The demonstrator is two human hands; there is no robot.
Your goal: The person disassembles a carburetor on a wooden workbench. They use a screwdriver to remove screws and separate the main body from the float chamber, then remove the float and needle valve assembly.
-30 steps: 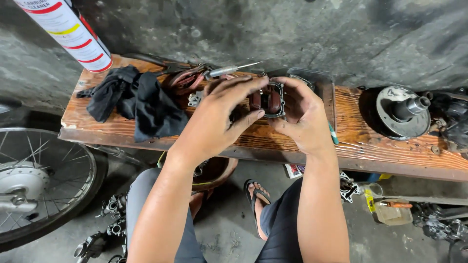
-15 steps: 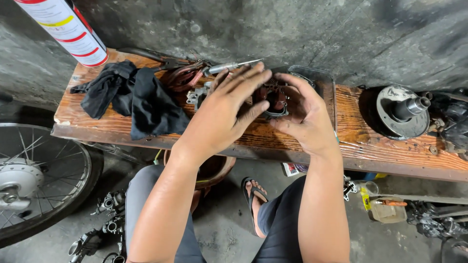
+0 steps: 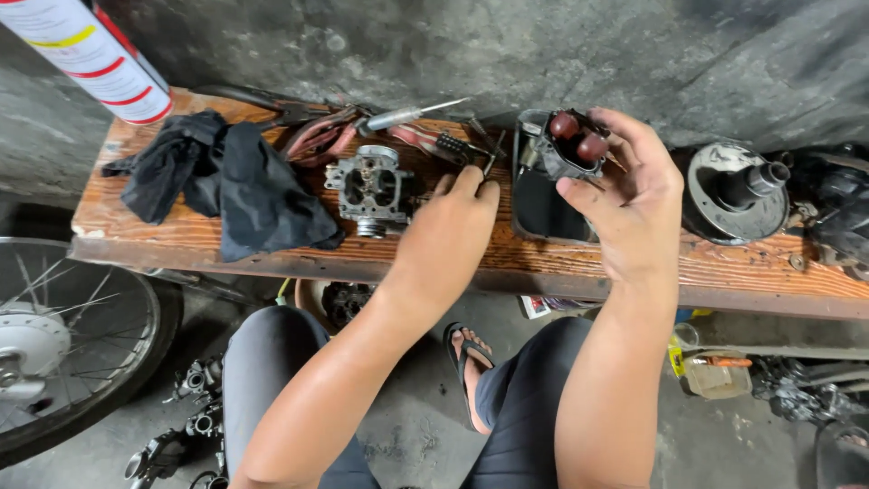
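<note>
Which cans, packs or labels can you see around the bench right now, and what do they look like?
Spray can: top left, leaning over the bench end; white cylinder with red bands and a yellow stripe.
Bottle: on the floor under the bench's right side; small, clear-brownish, lying down, orange part on top.
Printed pack: just under the bench edge, middle; flat, only a white, red and blue corner shows.
No screens or signs.

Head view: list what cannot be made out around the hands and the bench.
- Left hand: fingertips hidden behind its own knuckles; what they touch is unclear.
- Carburetor float part in right hand: underside covered by fingers.
- Spray can: top cut off by the frame edge.
- Wheel: cut off at the left edge.
</note>
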